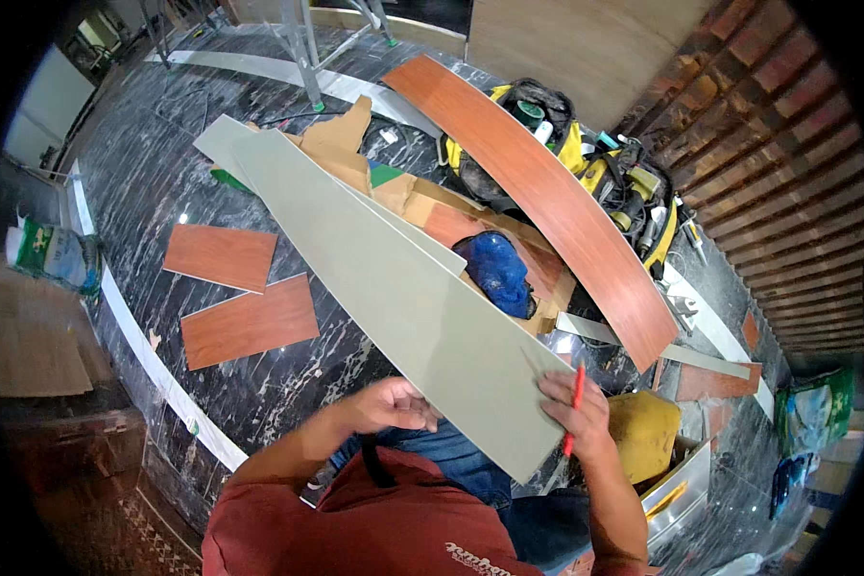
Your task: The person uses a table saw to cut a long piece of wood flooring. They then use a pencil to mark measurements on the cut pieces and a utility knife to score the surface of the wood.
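Bright even light; floor (259, 384) glare; fisheye bend, dark rim.

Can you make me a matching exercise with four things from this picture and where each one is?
Things:
1. red pencil
2. grey-green plank
3. blue bag
4. yellow tool bag

Places:
A. in the cardboard box
B. in the right hand
C. by the slatted wall
D. across the lap, under both hands

Pairs: 1-B, 2-D, 3-A, 4-C. The left hand grips the plank's near edge.

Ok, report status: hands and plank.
Left hand gripping grey-green plank near end. Right hand on plank, holding red pencil. Nothing obstructing.
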`<action>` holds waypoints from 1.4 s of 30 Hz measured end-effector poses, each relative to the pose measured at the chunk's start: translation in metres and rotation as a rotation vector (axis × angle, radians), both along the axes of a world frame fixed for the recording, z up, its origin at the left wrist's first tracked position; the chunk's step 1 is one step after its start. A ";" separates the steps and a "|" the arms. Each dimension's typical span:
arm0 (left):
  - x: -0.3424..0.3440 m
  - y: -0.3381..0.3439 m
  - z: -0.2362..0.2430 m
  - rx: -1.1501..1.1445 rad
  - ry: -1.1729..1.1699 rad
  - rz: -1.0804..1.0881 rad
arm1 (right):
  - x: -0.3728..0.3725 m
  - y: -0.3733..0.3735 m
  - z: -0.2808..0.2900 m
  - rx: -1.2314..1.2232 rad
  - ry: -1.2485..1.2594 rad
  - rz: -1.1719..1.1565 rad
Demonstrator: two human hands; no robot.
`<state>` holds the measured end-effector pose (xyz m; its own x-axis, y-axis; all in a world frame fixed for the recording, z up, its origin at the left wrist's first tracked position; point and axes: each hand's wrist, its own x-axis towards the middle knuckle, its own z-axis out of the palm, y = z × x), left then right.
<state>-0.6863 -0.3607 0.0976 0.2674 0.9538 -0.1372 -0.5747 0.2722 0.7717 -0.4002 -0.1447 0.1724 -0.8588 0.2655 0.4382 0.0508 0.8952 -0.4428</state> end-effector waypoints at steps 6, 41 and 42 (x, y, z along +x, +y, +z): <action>-0.106 0.066 -0.197 -0.562 0.020 0.810 | 0.068 -0.048 0.069 -0.121 0.158 -0.056; 0.122 0.395 -0.108 -0.293 -0.165 0.198 | 0.382 -0.057 -0.054 0.347 -0.123 -1.502; 0.136 0.399 -0.111 -0.310 -0.163 0.193 | 0.391 -0.054 -0.065 0.383 -0.101 -1.527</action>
<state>-0.5507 0.0381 -0.0135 0.1299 0.9085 -0.3972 -0.7462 0.3533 0.5642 -0.0096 -0.1982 0.1077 0.0756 0.7648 0.6398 0.9883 0.0280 -0.1502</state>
